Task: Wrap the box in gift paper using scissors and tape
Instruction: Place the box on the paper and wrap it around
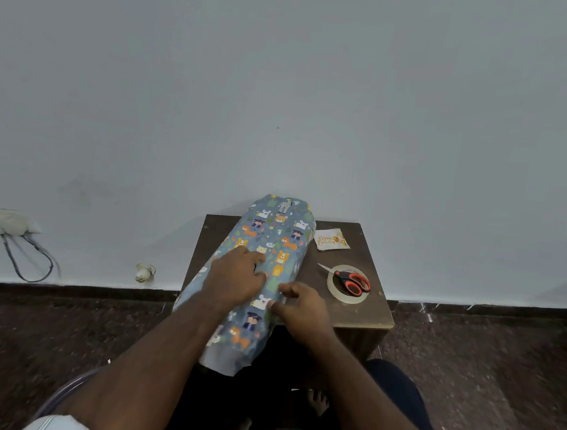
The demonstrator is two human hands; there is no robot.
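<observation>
Plain home room, bare wall (286,79), small wooden table (359,309), wall socket (6,222)

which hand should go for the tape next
Probably the right hand. The tape lies on the table's right side under the scissors, just beyond that hand. The left hand presses on the paper, keeping the wrap closed.
</observation>
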